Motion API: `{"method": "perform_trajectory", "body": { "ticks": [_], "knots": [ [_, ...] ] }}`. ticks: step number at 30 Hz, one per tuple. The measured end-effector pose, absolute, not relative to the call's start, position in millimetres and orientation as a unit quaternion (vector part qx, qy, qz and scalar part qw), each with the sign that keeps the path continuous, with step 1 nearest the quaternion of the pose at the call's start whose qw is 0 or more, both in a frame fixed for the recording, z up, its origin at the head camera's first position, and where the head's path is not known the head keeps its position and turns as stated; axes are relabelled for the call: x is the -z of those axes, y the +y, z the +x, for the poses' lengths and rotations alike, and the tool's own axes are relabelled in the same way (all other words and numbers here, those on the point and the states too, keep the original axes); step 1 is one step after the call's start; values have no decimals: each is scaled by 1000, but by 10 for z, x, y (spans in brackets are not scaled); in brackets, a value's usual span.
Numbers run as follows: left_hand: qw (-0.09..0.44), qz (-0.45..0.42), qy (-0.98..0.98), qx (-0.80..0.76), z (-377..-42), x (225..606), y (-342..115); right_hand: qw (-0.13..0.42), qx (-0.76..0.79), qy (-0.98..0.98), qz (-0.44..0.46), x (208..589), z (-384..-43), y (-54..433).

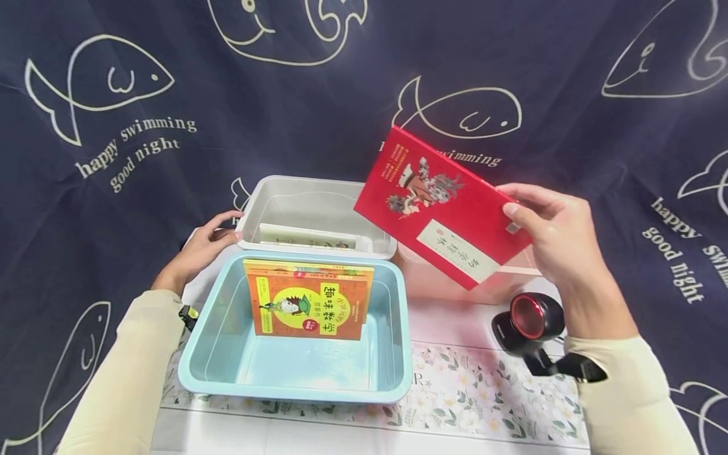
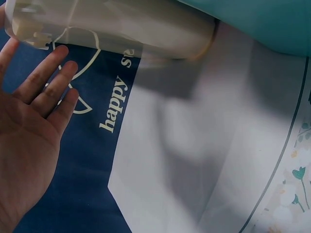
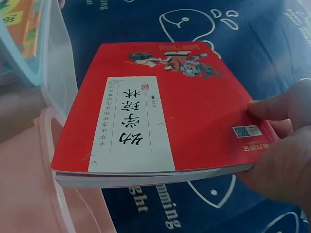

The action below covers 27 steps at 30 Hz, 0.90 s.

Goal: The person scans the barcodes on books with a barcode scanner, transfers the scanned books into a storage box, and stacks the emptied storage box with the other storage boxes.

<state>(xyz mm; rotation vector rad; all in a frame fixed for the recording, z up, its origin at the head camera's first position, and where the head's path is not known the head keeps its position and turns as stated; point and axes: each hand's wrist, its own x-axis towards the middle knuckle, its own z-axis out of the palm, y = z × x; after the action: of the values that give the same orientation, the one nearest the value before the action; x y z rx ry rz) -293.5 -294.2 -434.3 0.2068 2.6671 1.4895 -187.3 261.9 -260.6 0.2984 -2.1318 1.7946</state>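
My right hand (image 1: 560, 230) pinches a red book (image 1: 392, 189) at one edge, thumb on the cover and fingers behind it. The book is tilted in the air, overlapping the grey bin and pink bin in the head view. The right wrist view shows its white title panel and page edge. With fingers extended, my left hand (image 1: 201, 249) rests at the left end of the grey bin (image 1: 307, 205); its palm and fingers also show in the left wrist view. A pale book (image 1: 296, 235) stands inside that bin.
A light blue bin (image 1: 216, 335) stands in front, with orange and yellow books (image 1: 309, 306) against its back wall. The pink bin (image 1: 421, 278) lies to the right. A black wrist device (image 1: 529, 316) hangs by my right forearm. Behind is a dark blue fish-print cloth (image 1: 318, 120).
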Motion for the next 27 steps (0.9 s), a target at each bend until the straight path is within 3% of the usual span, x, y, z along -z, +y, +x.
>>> {"method": "perform_trajectory", "body": {
  "ticks": [27],
  "knots": [
    [49,56,869,-489,-2927,4347,-2932,86,-638,-755,125,2618,-3061,1579]
  ]
}}
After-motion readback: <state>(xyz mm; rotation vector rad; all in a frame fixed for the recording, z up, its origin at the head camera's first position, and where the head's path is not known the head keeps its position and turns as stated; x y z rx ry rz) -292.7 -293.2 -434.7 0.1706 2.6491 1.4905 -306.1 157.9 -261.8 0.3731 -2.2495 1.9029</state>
